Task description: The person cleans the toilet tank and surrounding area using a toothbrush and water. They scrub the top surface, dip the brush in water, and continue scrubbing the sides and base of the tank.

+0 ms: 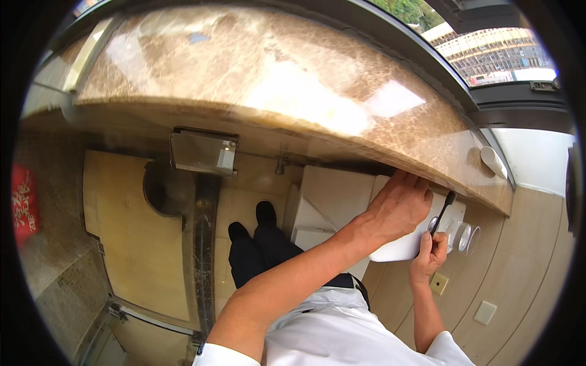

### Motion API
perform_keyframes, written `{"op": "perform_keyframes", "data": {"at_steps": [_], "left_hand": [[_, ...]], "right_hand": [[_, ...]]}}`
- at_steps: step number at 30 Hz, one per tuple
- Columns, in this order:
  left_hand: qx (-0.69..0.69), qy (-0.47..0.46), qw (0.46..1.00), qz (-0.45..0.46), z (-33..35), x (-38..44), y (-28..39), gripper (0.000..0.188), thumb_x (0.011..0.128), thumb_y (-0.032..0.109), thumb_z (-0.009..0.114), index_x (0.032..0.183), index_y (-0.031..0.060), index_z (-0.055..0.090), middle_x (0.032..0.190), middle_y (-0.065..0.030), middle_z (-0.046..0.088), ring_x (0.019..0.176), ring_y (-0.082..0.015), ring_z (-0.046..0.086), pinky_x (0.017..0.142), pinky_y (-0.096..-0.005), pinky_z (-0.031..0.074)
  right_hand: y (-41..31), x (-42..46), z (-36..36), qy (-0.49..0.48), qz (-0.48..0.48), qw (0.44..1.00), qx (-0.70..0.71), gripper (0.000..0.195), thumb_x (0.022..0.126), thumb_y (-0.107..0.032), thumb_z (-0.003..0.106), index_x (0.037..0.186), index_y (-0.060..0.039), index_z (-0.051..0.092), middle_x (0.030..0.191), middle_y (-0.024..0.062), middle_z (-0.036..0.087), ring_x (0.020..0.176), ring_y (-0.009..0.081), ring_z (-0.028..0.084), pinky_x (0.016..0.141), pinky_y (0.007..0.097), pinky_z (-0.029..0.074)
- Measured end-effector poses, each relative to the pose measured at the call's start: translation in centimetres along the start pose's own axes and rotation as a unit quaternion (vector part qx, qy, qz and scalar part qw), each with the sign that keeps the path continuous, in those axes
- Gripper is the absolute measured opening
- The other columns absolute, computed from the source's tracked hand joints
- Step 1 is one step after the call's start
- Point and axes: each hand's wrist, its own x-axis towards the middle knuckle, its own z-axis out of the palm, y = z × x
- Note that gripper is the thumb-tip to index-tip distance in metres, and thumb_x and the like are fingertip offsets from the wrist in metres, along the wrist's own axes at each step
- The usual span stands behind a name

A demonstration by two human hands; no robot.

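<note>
My right hand [430, 256] is closed around the handle of a slim black toothbrush [443, 214], its bristle head pointing up towards the stone ledge. My left hand [400, 206] reaches in under the ledge's front edge, back of the hand upward. Its fingertips are hidden there, so whether it grips anything cannot be seen. Both hands are over a white toilet tank [389, 249]. Just right of my right hand are clear glass tumblers [468, 238], beside the tank's end.
A polished brown marble ledge [219, 59] runs below the window, with a white cylinder [493, 162] at its right end. A metal paper holder [203, 151] sticks out beneath it. To the left are a black threshold [204, 256], a tan board [137, 247] and a red bag [25, 206] bearing writing.
</note>
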Motion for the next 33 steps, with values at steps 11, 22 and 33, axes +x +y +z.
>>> {"op": "perform_keyframes", "data": {"at_steps": [11,22,33], "left_hand": [[0.046,-0.001,0.999,-0.008,0.4,-0.7,0.3,0.006,0.059,0.005,0.066,0.065,0.0037,0.064,0.067,-0.0091,0.057,0.078,-0.0245,0.056,0.072,-0.0354,0.043],[0.019,0.014,1.0,0.006,0.2,-0.6,-0.1,0.008,0.066,0.008,0.067,0.069,0.0005,0.065,0.076,-0.0154,0.065,0.082,-0.0301,0.064,0.079,-0.0398,0.052],[0.061,-0.026,0.998,-0.002,-0.7,-0.3,-0.4,0.02,0.076,0.014,0.075,0.088,-0.0001,0.068,0.084,-0.0161,0.067,0.076,-0.0348,0.065,0.068,-0.0408,0.052]], "right_hand": [[1.5,-0.9,-0.9,-0.019,-0.02,0.998,0.056,0.018,0.097,-0.01,0.056,0.084,-0.0073,0.045,0.081,-0.004,0.039,0.072,0.0061,0.033,0.066,0.0215,0.029],[1.8,-0.6,-1.0,-0.03,-0.033,0.988,0.147,0.017,0.096,-0.007,0.059,0.084,-0.0055,0.048,0.078,-0.0046,0.041,0.069,0.0042,0.033,0.062,0.0204,0.028],[1.5,-0.4,-0.5,-0.051,-0.087,0.965,0.241,0.016,0.089,-0.007,0.07,0.081,-0.0031,0.057,0.066,-0.0054,0.047,0.059,0.0026,0.038,0.05,0.0206,0.031]]}}
